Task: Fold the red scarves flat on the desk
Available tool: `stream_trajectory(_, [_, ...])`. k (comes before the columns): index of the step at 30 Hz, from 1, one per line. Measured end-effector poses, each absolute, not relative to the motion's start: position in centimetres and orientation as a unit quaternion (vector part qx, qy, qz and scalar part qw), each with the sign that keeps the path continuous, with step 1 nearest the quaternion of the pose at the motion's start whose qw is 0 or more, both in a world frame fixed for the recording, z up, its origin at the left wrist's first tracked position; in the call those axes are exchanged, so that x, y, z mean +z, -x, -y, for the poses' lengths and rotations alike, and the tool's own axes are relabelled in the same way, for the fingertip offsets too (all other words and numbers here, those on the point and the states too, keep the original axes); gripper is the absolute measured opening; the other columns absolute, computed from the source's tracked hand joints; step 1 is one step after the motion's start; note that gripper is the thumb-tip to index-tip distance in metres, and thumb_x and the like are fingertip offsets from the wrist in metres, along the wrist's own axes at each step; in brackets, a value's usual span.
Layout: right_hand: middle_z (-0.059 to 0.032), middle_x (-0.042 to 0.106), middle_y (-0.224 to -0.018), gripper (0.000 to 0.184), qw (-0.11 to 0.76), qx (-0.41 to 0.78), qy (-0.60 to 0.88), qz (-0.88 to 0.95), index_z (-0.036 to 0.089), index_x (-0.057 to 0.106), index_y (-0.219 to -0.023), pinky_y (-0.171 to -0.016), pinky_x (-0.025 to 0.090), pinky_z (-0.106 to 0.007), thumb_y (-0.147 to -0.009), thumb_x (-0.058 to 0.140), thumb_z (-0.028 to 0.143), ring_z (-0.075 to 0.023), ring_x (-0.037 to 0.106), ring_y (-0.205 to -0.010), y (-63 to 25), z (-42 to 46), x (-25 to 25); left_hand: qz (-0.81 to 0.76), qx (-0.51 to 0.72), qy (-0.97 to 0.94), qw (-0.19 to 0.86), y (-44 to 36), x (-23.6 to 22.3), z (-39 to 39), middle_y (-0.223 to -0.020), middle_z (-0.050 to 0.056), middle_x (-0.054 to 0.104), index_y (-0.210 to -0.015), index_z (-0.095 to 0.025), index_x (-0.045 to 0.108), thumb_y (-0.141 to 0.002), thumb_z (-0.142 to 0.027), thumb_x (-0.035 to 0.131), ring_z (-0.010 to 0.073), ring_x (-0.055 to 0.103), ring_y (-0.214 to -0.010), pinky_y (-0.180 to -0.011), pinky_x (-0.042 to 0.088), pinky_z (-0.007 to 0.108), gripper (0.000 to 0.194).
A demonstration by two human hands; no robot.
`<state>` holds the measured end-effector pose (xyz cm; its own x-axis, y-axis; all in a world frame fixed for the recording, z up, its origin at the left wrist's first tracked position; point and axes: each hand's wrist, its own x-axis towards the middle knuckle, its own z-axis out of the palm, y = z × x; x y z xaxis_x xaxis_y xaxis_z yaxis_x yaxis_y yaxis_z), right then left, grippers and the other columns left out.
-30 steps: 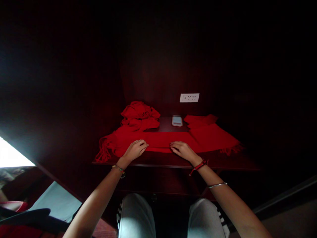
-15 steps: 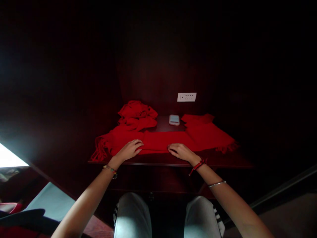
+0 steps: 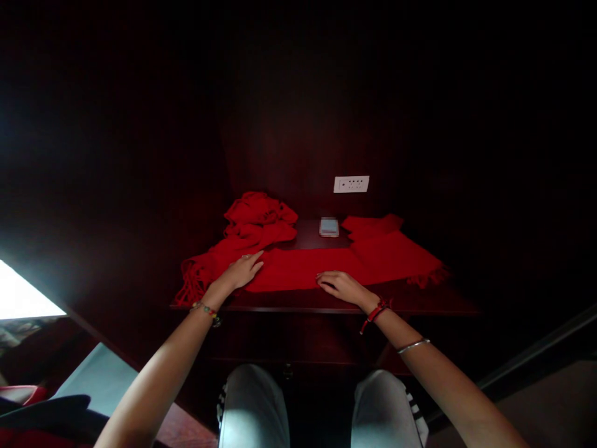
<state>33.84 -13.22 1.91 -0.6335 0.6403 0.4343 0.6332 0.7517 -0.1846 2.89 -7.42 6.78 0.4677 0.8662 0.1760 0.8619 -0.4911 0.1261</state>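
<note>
A long red scarf (image 3: 298, 267) with fringed ends lies across the dark shelf, its middle folded into a flat band. My left hand (image 3: 242, 270) rests on the left part of the scarf, fingers stretched toward the back. On the band's front half lies my right hand (image 3: 342, 285), its fingers bent and resting on the fabric; whether they pinch it cannot be made out. Behind my left hand sits a crumpled heap of red cloth (image 3: 259, 214). To the right, the scarf spreads out toward its fringe.
The dark wooden shelf (image 3: 298, 307) has a front edge just before my hands. A small pale device (image 3: 329, 227) lies at the back. A white power socket (image 3: 351, 184) is on the back wall. My knees are below the shelf. At lower left is a pale grey surface (image 3: 96, 376).
My left hand has moved slightly left and back, its fingers now straighter. The scarf's front edge between my hands looks flatter. My right hand has stayed in nearly the same place.
</note>
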Motion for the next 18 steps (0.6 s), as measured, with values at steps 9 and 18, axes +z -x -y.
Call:
stream_trajectory(9, [-0.0062,0.063,-0.098,0.026,0.23,0.041,0.351,0.907,0.019,0.058,-0.102,-0.082,0.042,-0.028,-0.085,0.04,0.029,-0.0161,0.057,-0.09,-33.9,11.4,4.2,-0.547,0.006,-0.832,0.088,-2.1,8.3,-2.0,-0.103,0.008,0.06,-0.097,-0.017,0.058,-0.068,-0.028,0.051,0.021,0.053,-0.093,-0.078,0.038,0.028,0.032])
stream_trajectory(18, [-0.0137,0.059,-0.104,0.03,0.185,-0.031,0.499,0.846,0.012,0.056,-0.105,-0.082,0.041,-0.028,-0.079,0.051,0.027,-0.0196,0.055,-0.096,-29.7,0.1,3.1,-0.503,0.025,-0.841,0.198,-0.4,8.6,-3.9,-0.074,-0.002,0.053,-0.083,-0.017,0.053,-0.06,-0.034,0.058,0.0116,0.047,-0.065,-0.057,0.036,0.02,0.029])
